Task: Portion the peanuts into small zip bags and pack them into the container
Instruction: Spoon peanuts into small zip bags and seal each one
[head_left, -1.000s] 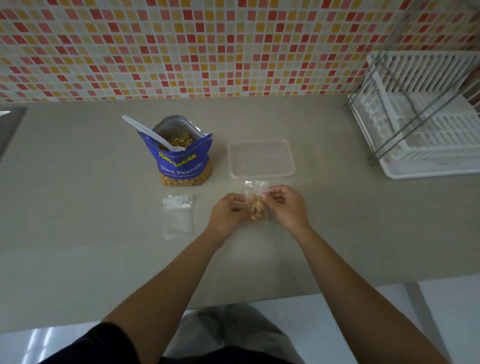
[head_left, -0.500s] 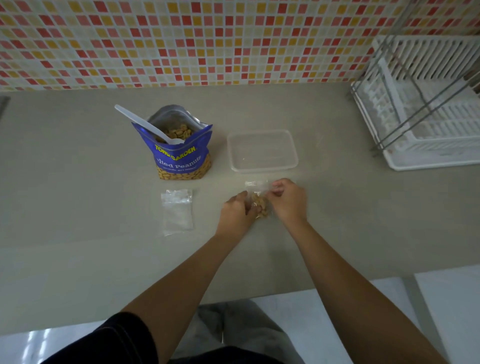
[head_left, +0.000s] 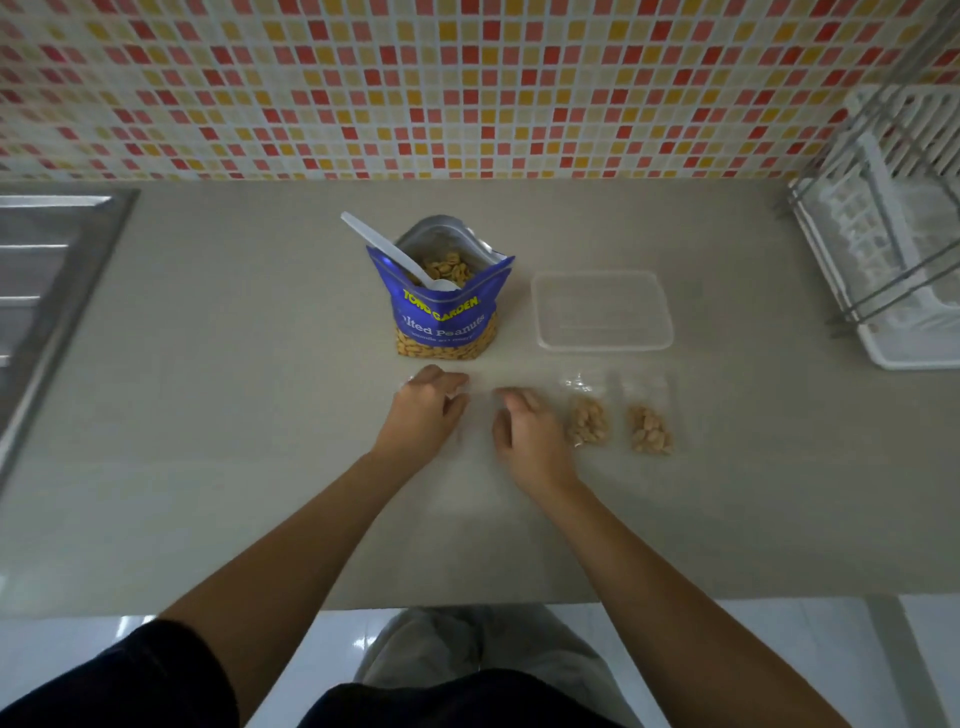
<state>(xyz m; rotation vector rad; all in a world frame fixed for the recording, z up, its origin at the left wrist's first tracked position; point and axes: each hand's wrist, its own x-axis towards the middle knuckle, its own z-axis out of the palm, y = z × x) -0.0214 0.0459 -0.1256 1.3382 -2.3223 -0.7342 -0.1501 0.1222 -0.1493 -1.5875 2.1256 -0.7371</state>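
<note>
An open blue peanut bag (head_left: 441, 322) stands on the counter with a white plastic spoon (head_left: 387, 252) resting in it. To its right sits a clear, empty rectangular container (head_left: 602, 340). Two small zip bags of peanuts (head_left: 587, 423) (head_left: 649, 428) lie flat in front of the container. A clear empty zip bag (head_left: 478, 431), hard to make out, lies between my hands. My left hand (head_left: 426, 413) and my right hand (head_left: 527, 434) pinch it at its top edge with curled fingers.
A white dish rack (head_left: 893, 249) with metal bars stands at the right. A steel sink drainboard (head_left: 47, 270) is at the far left. The tiled wall (head_left: 467, 88) closes the back, and the counter's front edge (head_left: 363, 603) runs below my forearms.
The peanut-filled bag I held a second ago now lies on the counter to the right beside another filled one. Both hands have moved onto the empty bag, and the view has shifted.
</note>
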